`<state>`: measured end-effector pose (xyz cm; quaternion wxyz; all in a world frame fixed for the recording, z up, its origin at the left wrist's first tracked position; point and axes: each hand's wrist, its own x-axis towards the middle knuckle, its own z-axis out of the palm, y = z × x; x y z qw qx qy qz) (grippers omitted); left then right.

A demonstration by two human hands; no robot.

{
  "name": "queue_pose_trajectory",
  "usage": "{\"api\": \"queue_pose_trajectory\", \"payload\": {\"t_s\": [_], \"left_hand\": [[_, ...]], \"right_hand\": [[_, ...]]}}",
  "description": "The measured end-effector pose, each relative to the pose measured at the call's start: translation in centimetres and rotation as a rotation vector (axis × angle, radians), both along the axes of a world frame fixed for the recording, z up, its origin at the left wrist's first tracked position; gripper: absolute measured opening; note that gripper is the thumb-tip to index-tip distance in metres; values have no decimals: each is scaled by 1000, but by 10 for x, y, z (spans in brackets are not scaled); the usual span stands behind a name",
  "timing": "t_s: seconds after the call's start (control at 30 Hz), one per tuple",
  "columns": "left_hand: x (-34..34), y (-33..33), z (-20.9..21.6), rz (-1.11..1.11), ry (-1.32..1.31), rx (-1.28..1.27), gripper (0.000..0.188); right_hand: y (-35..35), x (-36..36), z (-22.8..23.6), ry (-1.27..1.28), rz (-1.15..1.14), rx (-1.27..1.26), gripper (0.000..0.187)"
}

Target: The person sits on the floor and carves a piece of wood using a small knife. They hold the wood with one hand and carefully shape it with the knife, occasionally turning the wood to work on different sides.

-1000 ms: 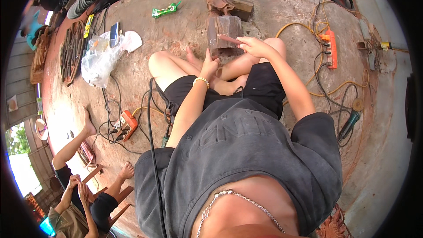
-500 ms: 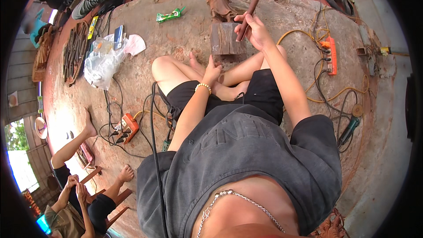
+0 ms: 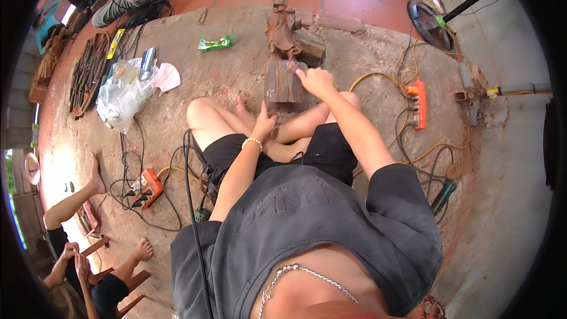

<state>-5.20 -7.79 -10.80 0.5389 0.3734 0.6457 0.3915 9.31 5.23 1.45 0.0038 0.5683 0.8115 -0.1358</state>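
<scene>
A brown wooden carving of a robed figure (image 3: 280, 34) stands at the far end of a squared wooden block (image 3: 283, 87), which sits on the floor beyond my crossed legs. My right hand (image 3: 318, 83) is closed around a brown wooden stick (image 3: 295, 70); most of the stick is hidden, and its visible end lies over the top of the block. My left hand (image 3: 265, 124) is at the block's near edge, fingers curled and one finger pointing up toward the wood. Whatever it may grip is too small to make out.
Wood scraps (image 3: 309, 46) lie behind the block. Orange power strips (image 3: 418, 104) with tangled cords flank me, and a green power tool (image 3: 444, 197) lies right. At left are a plastic bag (image 3: 124, 103) and a tray of carving tools (image 3: 88, 74). Another person's hands (image 3: 75, 260) show lower left.
My right hand has swung the stick down from its raised slant toward the block. My left hand stays by the block's near edge. The whole view has shifted with my head.
</scene>
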Motion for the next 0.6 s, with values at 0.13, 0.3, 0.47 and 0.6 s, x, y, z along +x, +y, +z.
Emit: {"api": "queue_pose_trajectory", "payload": {"t_s": [0.13, 0.3, 0.47, 0.6], "left_hand": [[2, -3, 6, 10, -3, -37, 69], [2, 2, -24, 38, -19, 43, 68], [-3, -6, 23, 132, -261, -67, 65], [-6, -5, 26, 164, -388, -108, 63]], "right_hand": [[-1, 21, 8, -225, 522, -67, 53], [21, 20, -6, 144, -232, -15, 55], [-20, 15, -30, -61, 351, -108, 53], [11, 0, -9, -40, 83, -2, 54]]}}
